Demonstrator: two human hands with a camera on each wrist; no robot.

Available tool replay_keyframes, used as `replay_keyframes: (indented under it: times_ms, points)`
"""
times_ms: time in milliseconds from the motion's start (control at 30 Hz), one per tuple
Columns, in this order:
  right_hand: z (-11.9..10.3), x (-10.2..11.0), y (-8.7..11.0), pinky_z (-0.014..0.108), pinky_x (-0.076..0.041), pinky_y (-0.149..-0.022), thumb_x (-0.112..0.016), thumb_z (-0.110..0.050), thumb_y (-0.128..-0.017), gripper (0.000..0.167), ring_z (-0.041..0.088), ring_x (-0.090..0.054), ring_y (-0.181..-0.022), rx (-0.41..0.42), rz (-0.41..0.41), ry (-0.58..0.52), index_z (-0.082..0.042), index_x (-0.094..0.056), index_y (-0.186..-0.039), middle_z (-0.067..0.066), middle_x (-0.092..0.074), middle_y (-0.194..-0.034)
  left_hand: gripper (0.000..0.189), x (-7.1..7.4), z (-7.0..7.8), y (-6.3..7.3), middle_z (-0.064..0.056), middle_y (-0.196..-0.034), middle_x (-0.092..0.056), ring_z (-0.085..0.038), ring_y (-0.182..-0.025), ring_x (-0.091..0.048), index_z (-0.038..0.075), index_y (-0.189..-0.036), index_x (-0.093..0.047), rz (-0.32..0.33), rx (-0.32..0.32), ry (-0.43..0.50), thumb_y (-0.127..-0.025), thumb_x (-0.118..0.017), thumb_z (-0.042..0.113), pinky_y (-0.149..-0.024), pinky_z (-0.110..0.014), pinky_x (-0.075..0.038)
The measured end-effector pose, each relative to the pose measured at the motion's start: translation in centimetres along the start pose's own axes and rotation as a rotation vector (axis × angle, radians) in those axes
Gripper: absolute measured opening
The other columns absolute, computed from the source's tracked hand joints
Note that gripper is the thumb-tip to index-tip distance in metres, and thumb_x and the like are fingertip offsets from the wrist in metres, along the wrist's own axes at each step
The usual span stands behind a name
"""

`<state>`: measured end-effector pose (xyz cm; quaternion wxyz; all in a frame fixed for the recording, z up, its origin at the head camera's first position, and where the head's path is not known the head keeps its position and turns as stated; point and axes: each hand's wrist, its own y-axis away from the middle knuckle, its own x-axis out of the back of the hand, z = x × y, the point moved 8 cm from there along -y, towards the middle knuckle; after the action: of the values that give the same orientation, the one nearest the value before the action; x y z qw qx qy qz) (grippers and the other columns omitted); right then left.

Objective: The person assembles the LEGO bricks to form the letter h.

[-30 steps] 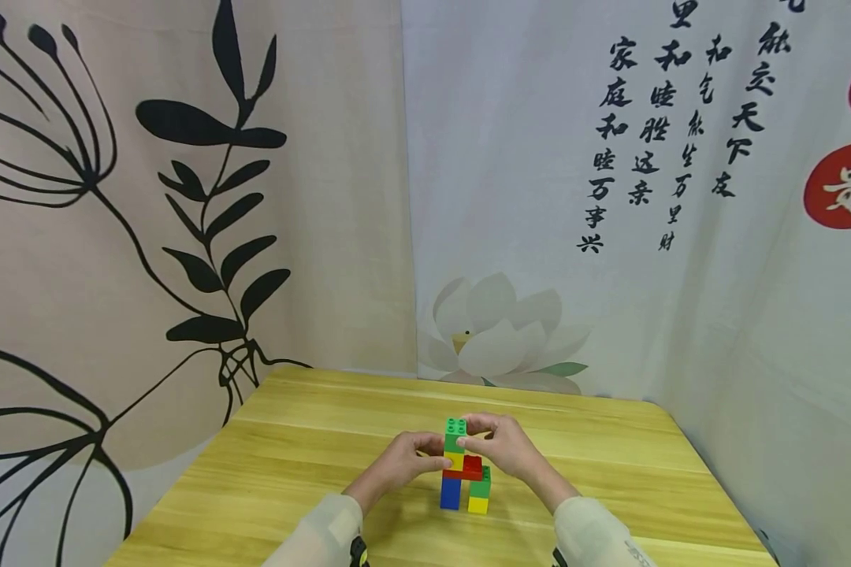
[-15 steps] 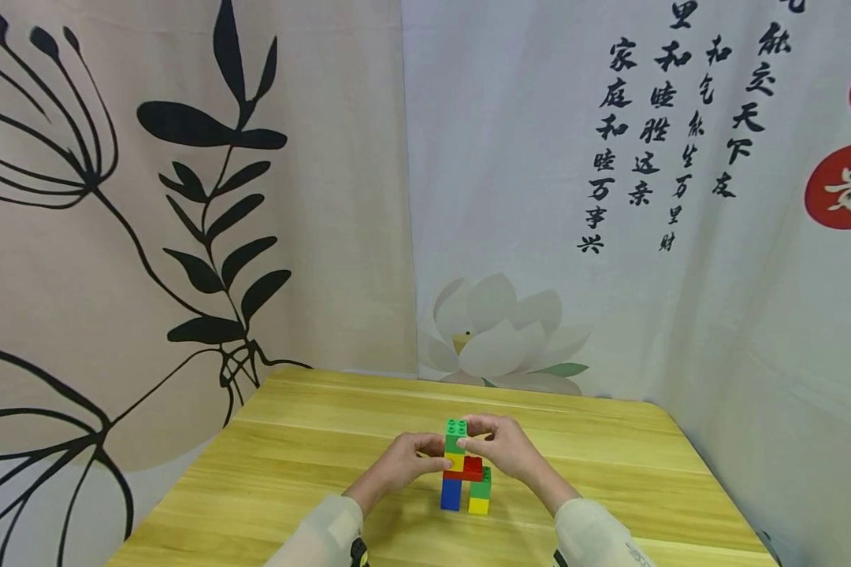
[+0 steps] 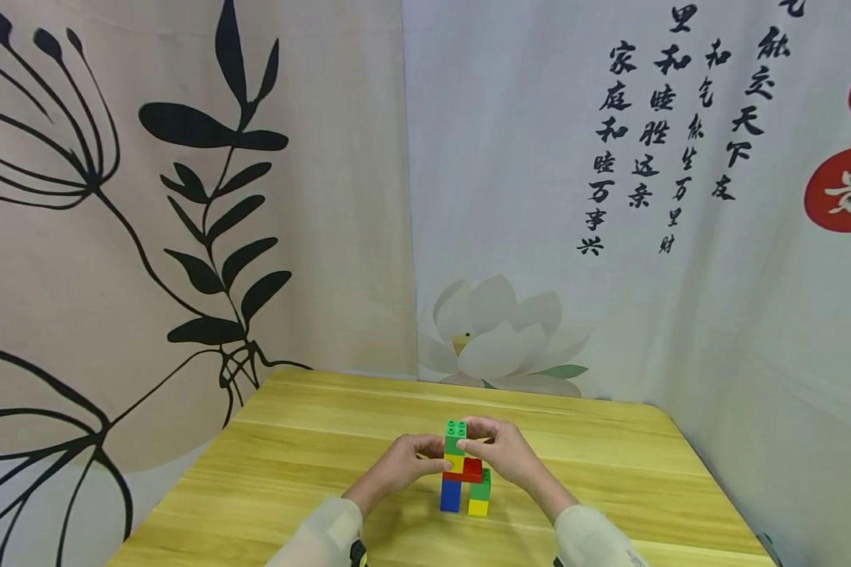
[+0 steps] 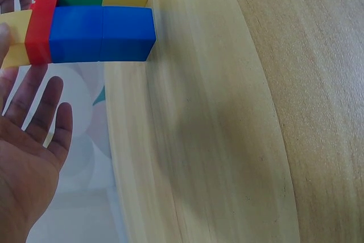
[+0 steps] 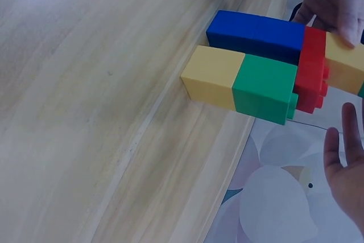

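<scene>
A small structure of toy building blocks stands between the hands. Its left column has blue blocks (image 4: 102, 33) at the bottom, a red block (image 3: 473, 470) across them, then a yellow block (image 3: 455, 463) and a green block (image 3: 456, 438) on top. Beside the blue stands a shorter column, a lower green block (image 5: 264, 87) over a lower yellow block (image 5: 211, 77); whether it joins the red block I cannot tell. My left hand (image 3: 400, 465) pinches the upper yellow block, thumb in front. At the top green block, my right hand (image 3: 503, 450) pinches its right side.
The structure stands on a wooden table (image 3: 312, 441). Behind the table hangs a printed cloth backdrop (image 3: 496, 173) with plants, a lotus and written characters. The far table edge runs close to the cloth.
</scene>
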<state>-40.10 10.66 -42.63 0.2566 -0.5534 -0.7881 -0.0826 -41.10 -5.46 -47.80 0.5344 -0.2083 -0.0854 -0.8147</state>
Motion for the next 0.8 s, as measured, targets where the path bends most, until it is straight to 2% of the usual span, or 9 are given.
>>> replay_keyframes:
  times_ms: [333,567,800]
  points:
    - [0.3,0.6,0.5,0.034,-0.057,-0.083,-0.07,-0.037,-0.09,0.047,0.023,-0.064,-0.107,-0.011,0.015,-0.015,-0.015,-0.062,-0.131,0.01,-0.069,-0.122,0.033,-0.3,0.3,-0.1,0.004,-0.108,-0.071,-0.016,-0.101,-0.062,0.025,-0.116,-0.07,0.003,-0.006,-0.016,-0.088,-0.071,0.042,-0.088,-0.04,-0.054]
    - [1.8,1.6,1.3,0.038,-0.058,-0.086,-0.07,-0.036,-0.09,0.046,0.026,-0.064,-0.11,-0.032,0.08,0.012,-0.016,-0.062,-0.131,0.013,-0.067,-0.126,0.032,-0.3,0.4,-0.1,0.004,-0.107,-0.072,-0.015,-0.099,-0.061,0.025,-0.115,-0.071,0.013,-0.008,-0.021,-0.088,-0.071,0.042,-0.087,-0.038,-0.054]
    - [4.1,2.2,2.2,0.037,-0.057,-0.087,-0.071,-0.043,-0.088,0.05,0.021,-0.063,-0.108,-0.085,0.118,0.001,-0.016,-0.063,-0.13,0.009,-0.068,-0.124,0.05,-0.3,0.2,0.2,0.001,-0.11,-0.071,-0.015,-0.099,-0.061,0.015,-0.127,-0.065,0.037,0.002,-0.05,-0.087,-0.071,0.045,-0.082,-0.035,-0.055]
